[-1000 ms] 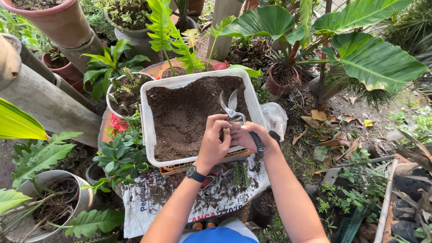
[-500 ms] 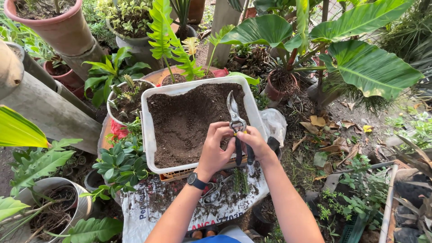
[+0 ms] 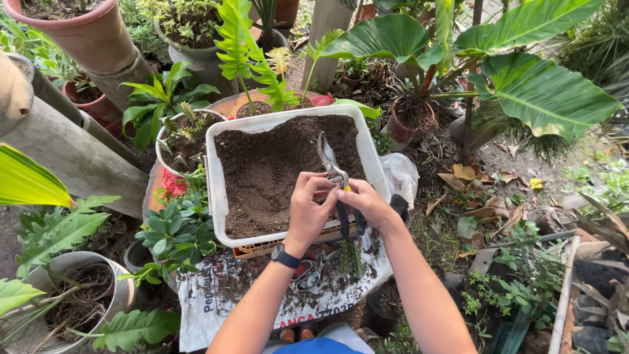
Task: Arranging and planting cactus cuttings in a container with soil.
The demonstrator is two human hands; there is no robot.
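Both my hands meet over the near edge of a white tub (image 3: 219, 196) full of dark soil. My right hand (image 3: 367, 203) grips the dark handles of pruning shears (image 3: 331, 167) whose metal blades point away over the soil. My left hand (image 3: 311, 210), with a black wristwatch, pinches at the shears' pivot next to the right hand. A small green plant cutting (image 3: 349, 257) hangs down below the hands.
A printed white sack (image 3: 216, 301) lies under the tub, with a second pair of scissors (image 3: 308, 270) on it. Potted plants surround the tub: a white pot (image 3: 171, 141) at left, terracotta pots at back, a large-leaved plant (image 3: 524, 85) at right.
The view has shifted slightly. My hands stay together on the shears over the tub's near edge, with the blades now pointing more upright over the soil.
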